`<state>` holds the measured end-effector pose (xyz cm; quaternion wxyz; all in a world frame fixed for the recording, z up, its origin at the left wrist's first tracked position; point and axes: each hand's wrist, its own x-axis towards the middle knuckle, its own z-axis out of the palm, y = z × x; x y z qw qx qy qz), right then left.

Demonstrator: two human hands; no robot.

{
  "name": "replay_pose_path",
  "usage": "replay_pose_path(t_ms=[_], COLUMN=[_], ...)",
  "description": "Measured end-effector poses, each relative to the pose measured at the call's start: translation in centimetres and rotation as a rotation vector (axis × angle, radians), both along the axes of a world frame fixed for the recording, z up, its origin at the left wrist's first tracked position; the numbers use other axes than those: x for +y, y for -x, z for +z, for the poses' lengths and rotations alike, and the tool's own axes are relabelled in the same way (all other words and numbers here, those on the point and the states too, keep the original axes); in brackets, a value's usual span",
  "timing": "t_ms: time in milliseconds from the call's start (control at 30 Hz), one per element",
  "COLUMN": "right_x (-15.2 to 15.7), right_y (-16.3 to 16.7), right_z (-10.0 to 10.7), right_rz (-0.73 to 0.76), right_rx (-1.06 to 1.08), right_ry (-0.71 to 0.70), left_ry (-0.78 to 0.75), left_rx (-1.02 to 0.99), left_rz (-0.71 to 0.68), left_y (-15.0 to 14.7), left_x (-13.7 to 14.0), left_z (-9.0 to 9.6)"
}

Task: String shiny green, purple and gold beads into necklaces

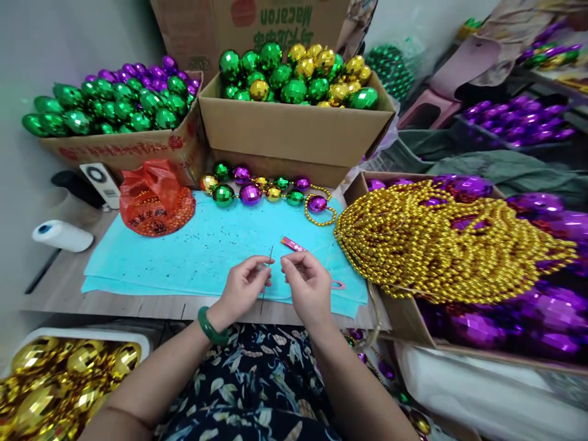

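Note:
My left hand (245,285), with a green bangle on its wrist, pinches a long thin needle (263,301) between thumb and forefinger. The needle stands nearly upright over the front of the turquoise cloth (220,236). Close on its right, my right hand (310,291) is closed in a pinch near the needle's upper part. What its fingertips hold is too fine to make out. Just beyond them lies a slim pink-red object (293,244). A pink loop-shaped handle (339,285) shows beside my right hand. Farther back rests a strand of large green, purple and gold beads (250,194).
Boxes of shiny beads (294,125) (138,153) line the back. Gold bead strings (450,245) lie over a box of purple beads at right. A red plastic bag (156,202) and a white thread spool (64,237) are at left. Gold beads (46,392) fill a tub below.

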<state>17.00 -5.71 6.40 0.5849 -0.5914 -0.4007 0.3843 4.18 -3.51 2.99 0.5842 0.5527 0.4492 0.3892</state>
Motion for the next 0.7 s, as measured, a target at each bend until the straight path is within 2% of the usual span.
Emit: replay_pose_path(t_ms=[167, 400, 700], right_x=[0.3, 0.7, 0.7], right_y=[0.1, -0.6, -0.8], right_z=[-0.4, -0.5, -0.9], right_rz=[0.020, 0.080, 0.078], right_rx=[0.110, 0.135, 0.131], right_ry=[0.045, 0.090, 0.106], left_ry=[-0.087, -0.243, -0.288], left_rx=[0.065, 0.199, 0.234], left_rz=[-0.026, -0.054, -0.055], left_y=[0.1, 0.5, 0.5], left_x=[-0.2, -0.2, -0.3], left_z=[-0.5, -1.2, -1.4])
